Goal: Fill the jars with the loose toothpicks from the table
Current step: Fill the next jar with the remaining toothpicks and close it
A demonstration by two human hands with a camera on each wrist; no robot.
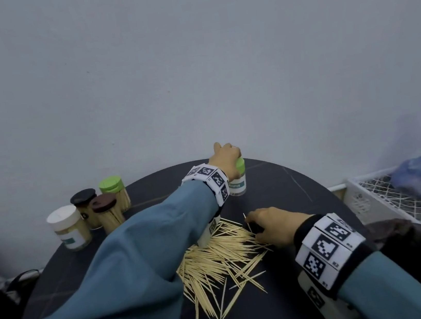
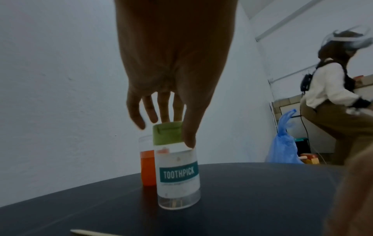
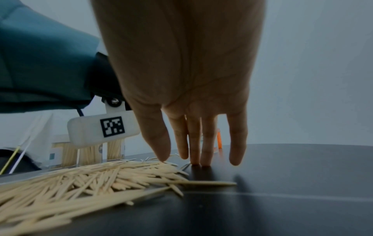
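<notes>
From the head view, the person's left hand [image 1: 227, 161] reaches to the far edge of the round dark table [image 1: 287, 175] and sits on top of a clear plastic jar with a green lid and a teal label [image 1: 238, 185], fingers draped over the lid. Nearer the body, the right hand [image 1: 270, 225] rests on the right edge of the heap of loose pale wooden toothpicks [image 1: 218, 263], fingers bent down onto the sticks; whether any are pinched cannot be told here. The heap lies directly under and to the left of that hand, below the left forearm. Well to the left of the left hand stands a cluster of four filled jars [image 1: 89, 211], lidded in white, black, brown and green.

In the left wrist view, the left hand's thumb [image 2: 188, 134] presses the side of the green lid [image 2: 166, 132] while the fingers [image 2: 167, 108] come over its top, gripping it. The jar stands upright on the table, nearly empty, with a few sticks at its bottom. An orange translucent container [image 2: 147, 169] stands just behind it.

In the right wrist view, the right hand's fingers [image 3: 193, 143] are straight and spread, tips touching the table beside the heap, thumb tip at the pile's edge, holding nothing.
</notes>
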